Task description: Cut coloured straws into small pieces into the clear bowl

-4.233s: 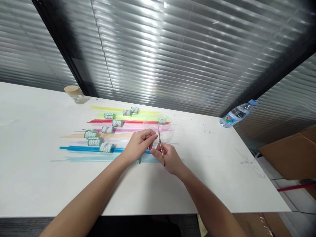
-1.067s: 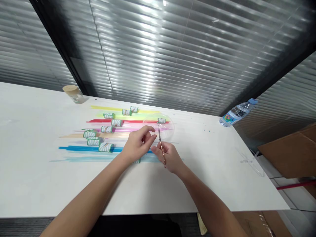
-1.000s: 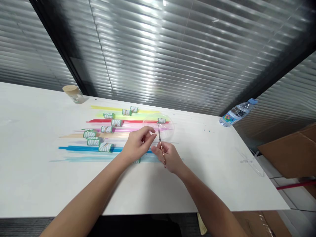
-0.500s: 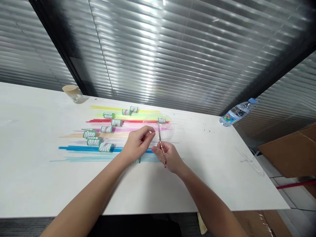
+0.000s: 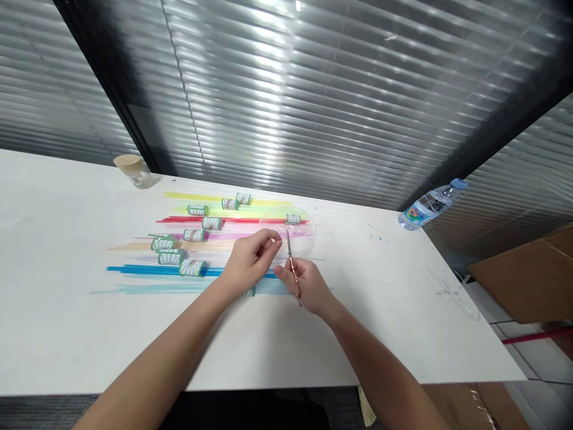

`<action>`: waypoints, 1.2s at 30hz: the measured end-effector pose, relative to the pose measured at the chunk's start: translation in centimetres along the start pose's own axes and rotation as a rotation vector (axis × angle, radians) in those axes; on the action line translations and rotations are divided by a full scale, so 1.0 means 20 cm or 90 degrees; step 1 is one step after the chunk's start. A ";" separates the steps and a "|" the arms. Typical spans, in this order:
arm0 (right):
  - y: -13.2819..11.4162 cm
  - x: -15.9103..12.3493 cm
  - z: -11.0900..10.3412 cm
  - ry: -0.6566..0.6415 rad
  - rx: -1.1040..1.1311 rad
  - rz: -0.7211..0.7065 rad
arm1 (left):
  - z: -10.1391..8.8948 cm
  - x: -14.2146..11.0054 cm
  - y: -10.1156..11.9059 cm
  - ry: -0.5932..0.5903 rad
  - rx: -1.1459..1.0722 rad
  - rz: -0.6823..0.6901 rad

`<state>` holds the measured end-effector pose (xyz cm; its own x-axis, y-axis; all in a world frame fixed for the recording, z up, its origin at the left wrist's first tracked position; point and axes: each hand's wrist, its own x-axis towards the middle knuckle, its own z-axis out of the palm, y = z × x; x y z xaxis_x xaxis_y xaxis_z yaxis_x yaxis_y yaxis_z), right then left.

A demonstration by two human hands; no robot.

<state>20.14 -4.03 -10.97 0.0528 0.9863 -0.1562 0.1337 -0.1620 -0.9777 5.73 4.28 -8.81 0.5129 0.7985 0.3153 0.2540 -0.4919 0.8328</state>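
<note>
My right hand (image 5: 311, 288) is closed around a pair of scissors (image 5: 293, 269) with coppery handles, the blades pointing away from me and near each other. Just left of the blades, my left hand (image 5: 249, 258) pinches thumb and forefinger together; whatever is between the fingertips is too small and pale to make out. Beneath and beyond the hands lies a clear round dish (image 5: 313, 230). Thin coloured sticks lie in rows under the left hand, among them a blue bundle (image 5: 138, 270) and a red bundle (image 5: 250, 220). Patterned green-edged wrappers (image 5: 192, 267) sit on several bundles.
On the white table (image 5: 89, 340), a lidded jar (image 5: 136, 173) stands at the back left. A water bottle (image 5: 427, 206) is at the back right, with a clear plastic loop (image 5: 447, 293) near the right edge. Cardboard (image 5: 528, 275) lies beyond that edge. A blind-covered glass wall rises behind.
Almost nothing differs. The right hand and scissors have shifted very slightly; the left hand holds its pinch in the same place.
</note>
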 end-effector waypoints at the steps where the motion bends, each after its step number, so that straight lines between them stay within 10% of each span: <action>1: 0.00 0.00 0.00 0.000 -0.004 0.001 | 0.00 0.00 0.00 0.001 -0.001 -0.001; 36: -0.01 -0.01 0.01 -0.019 0.024 0.015 | 0.02 0.00 -0.01 -0.019 -0.014 -0.014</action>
<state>20.01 -4.10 -10.80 0.0253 0.9827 -0.1833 0.0953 -0.1848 -0.9781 6.09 4.24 -9.11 0.5315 0.7980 0.2840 0.2472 -0.4669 0.8491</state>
